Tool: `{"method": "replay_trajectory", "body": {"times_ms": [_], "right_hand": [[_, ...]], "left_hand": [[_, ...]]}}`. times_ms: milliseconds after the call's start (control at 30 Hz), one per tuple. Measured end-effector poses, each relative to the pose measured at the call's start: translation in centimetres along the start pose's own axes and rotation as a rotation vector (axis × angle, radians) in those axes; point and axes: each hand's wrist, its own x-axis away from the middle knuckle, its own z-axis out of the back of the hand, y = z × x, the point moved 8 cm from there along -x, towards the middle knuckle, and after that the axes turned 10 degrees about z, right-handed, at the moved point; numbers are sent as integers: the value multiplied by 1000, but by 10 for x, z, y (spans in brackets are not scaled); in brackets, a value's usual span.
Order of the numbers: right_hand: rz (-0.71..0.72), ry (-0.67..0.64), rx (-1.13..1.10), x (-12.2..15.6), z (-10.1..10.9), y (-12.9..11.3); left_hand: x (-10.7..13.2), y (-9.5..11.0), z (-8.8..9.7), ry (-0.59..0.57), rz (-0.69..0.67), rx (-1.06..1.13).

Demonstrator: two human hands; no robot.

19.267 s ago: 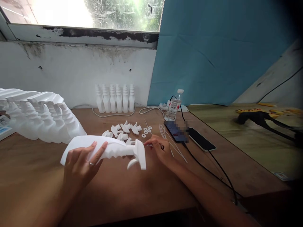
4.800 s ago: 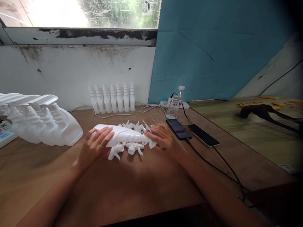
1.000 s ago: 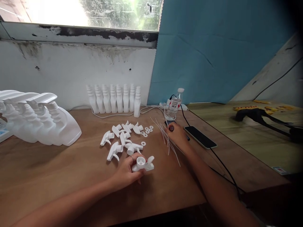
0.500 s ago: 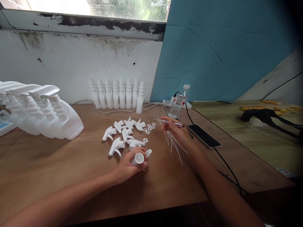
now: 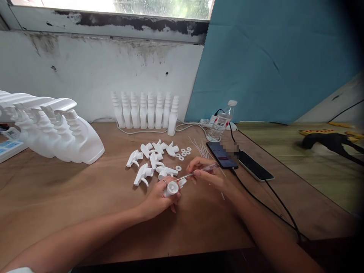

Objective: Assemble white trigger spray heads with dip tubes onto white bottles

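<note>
My left hand (image 5: 158, 198) is closed around a white trigger sprayer head (image 5: 172, 189), its round collar turned up toward me. In my right hand (image 5: 212, 177) is a slim screwdriver-like tool (image 5: 209, 167) with a clear pinkish handle and thin metal shaft. The shaft points left and its tip reaches the sprayer head beside my left fingers; exact contact is too small to tell. Several more trigger sprayer heads (image 5: 143, 175) lie just beyond my left hand. Small white washers (image 5: 184, 153) are to their right. Thin white dip tubes (image 5: 199, 146) lie beyond my right hand, which partly covers them.
Slim white bottles (image 5: 151, 113) stand in a row by the wall. Larger white spray bottles (image 5: 85, 140) stand at left beside a scale-like device (image 5: 13, 149). A water bottle (image 5: 220, 123), two phones (image 5: 223, 155) and black cables (image 5: 256, 197) occupy the right side.
My right hand has come from the dip tubes toward me, bringing the tool's tip to the sprayer head. A phone behind it is uncovered. My left hand keeps its hold.
</note>
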Motion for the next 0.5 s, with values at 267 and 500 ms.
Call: {"method": "replay_trajectory", "body": {"times_ms": [267, 500], "right_hand": [[67, -117, 31, -4, -15, -17], [198, -129, 269, -2, -20, -31]], "left_hand": [[-1, -1, 0, 7, 5, -1], [-2, -5, 1, 26, 0, -31]]}}
